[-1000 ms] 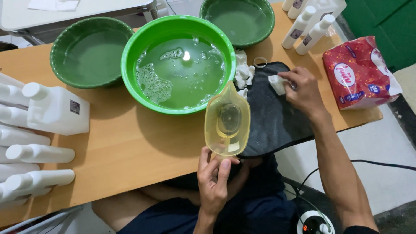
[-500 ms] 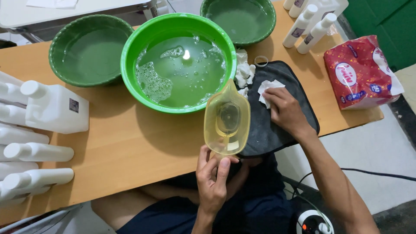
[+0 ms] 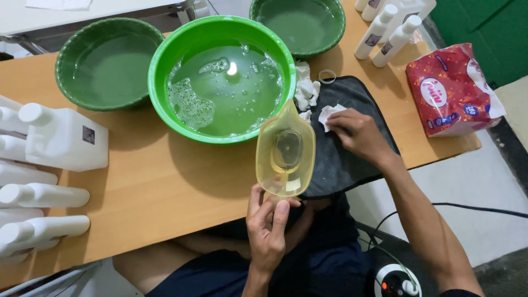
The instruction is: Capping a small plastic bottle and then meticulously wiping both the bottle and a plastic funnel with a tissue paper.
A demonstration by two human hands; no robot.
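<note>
My left hand (image 3: 269,230) grips the rear end of a clear yellow plastic scoop (image 3: 286,151), held over the table's near edge with its spout toward a bright green basin (image 3: 165,71) of soapy water. My right hand (image 3: 360,135) pinches a white tissue (image 3: 329,113) and lies on a dark cloth (image 3: 341,165) spread to the right of the basin. A few crumpled white tissue pieces (image 3: 305,91) lie between the basin and the cloth.
Two dark green bowls (image 3: 107,60) (image 3: 300,22) stand behind the basin. White plastic bottles (image 3: 60,137) lie at the left and white bottles (image 3: 385,27) stand at the back right. A red tissue pack (image 3: 451,91) rests on the wooden table (image 3: 165,192) at its right end.
My right hand has drawn back from the cloth's far edge toward me, bringing the white tissue with it. The left hand and scoop have stayed where they were.
</note>
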